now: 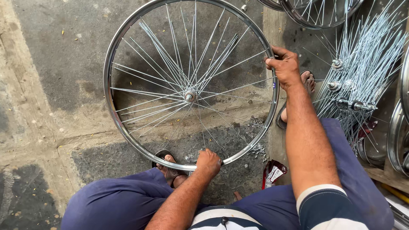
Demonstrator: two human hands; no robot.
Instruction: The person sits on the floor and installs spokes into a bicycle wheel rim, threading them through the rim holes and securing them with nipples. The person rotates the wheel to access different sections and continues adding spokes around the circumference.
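Observation:
A shiny steel bicycle wheel rim (111, 106) with thin spokes and a central hub (190, 96) stands before me over a concrete floor. My left hand (208, 162) grips the rim's near bottom edge. My right hand (284, 66) holds the rim's right side, fingers curled over it. Several spokes hang loose and uneven from the hub. My legs in blue trousers and my sandalled feet (169, 166) sit under and beside the wheel.
Bundles of loose spokes with hubs (360, 81) lie at right, beside more rims (398, 136). Another rim (315, 15) lies at the top. Small metal nipples (257, 149) and a red packet (272, 173) rest on the floor near my right knee.

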